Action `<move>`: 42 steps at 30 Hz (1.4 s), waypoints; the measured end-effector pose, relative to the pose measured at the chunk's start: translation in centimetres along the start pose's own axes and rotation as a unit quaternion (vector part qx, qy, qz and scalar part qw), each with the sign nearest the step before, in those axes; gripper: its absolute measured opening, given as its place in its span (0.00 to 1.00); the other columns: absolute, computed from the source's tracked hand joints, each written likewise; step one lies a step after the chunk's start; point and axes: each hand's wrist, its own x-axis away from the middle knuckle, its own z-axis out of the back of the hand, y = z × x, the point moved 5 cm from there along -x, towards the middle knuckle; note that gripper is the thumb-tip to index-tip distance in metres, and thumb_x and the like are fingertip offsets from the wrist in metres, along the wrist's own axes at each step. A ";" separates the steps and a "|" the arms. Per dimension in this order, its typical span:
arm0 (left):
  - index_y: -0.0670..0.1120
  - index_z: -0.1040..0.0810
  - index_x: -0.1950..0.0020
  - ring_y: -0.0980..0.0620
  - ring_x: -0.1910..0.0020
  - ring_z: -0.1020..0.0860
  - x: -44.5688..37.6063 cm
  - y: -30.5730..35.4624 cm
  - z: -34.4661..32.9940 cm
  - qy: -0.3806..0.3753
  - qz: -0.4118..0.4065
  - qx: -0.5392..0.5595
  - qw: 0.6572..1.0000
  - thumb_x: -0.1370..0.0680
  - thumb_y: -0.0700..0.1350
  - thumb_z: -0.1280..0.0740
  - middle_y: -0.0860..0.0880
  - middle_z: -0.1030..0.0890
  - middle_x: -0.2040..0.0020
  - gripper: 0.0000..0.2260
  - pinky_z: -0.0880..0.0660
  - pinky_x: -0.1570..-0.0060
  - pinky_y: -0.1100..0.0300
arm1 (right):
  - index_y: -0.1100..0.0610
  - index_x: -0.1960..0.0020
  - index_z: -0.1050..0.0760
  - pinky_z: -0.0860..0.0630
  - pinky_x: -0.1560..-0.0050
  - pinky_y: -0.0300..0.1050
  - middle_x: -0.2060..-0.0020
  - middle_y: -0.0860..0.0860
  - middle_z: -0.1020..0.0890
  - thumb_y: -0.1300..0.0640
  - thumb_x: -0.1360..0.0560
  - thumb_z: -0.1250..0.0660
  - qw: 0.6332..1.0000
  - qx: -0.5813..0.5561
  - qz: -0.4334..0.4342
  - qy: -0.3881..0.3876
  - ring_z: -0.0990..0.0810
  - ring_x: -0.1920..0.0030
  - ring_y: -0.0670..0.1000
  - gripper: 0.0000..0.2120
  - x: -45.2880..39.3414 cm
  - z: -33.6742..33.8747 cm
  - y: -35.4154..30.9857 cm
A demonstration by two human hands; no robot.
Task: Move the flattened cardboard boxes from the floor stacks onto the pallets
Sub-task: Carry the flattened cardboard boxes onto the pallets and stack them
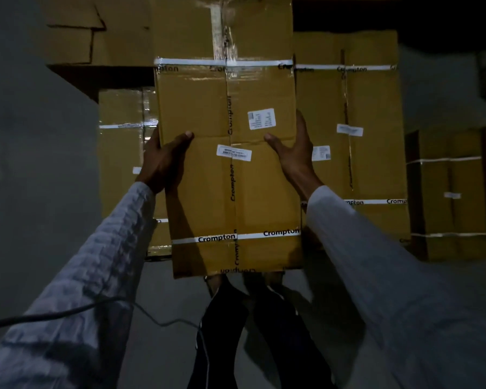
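Left hand [163, 161] clasps left edge of cardboard box [230, 175], thumb across top face, fingers hidden behind. Right hand [293, 153] clasps right edge likewise. Box held in air above grey floor [40, 164], in front of stacked taped boxes [371, 130]. Cable [68, 311] dangles below left sleeve [76, 293].

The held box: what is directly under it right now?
Below the box, gripped by the left hand and right hand, show grey floor and the person's feet. Its underside and whatever lies further beneath are covered.
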 end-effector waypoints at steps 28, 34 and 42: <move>0.46 0.26 0.26 0.53 0.43 0.15 -8.5 -6.1 -3.7 -0.008 0.013 -0.015 1.000 0.22 0.54 0.25 0.48 0.16 0.37 0.27 0.18 0.49 0.62 | 0.60 0.29 0.31 0.30 0.34 0.54 0.39 0.58 0.33 0.41 0.31 0.23 0.941 0.300 0.059 0.146 0.30 0.41 0.58 0.39 -6.3 -2.3 4.0; 0.46 0.26 0.26 0.59 0.46 0.16 -9.1 -5.9 -4.6 -0.012 0.006 -0.037 0.999 0.21 0.54 0.26 0.49 0.17 0.37 0.26 0.21 0.53 0.70 | 0.57 0.32 0.35 0.27 0.38 0.51 0.36 0.55 0.30 0.42 0.41 0.17 0.967 0.205 0.026 0.147 0.28 0.37 0.57 0.46 -7.0 -0.3 4.2; 0.49 0.28 0.25 0.53 0.37 0.18 -9.6 -6.6 -5.0 -0.010 0.024 -0.037 0.999 0.24 0.61 0.25 0.52 0.18 0.34 0.32 0.22 0.34 0.52 | 0.59 0.35 0.32 0.26 0.37 0.53 0.39 0.56 0.30 0.39 0.37 0.20 0.960 0.246 0.044 0.130 0.27 0.39 0.57 0.40 -7.5 -0.4 4.7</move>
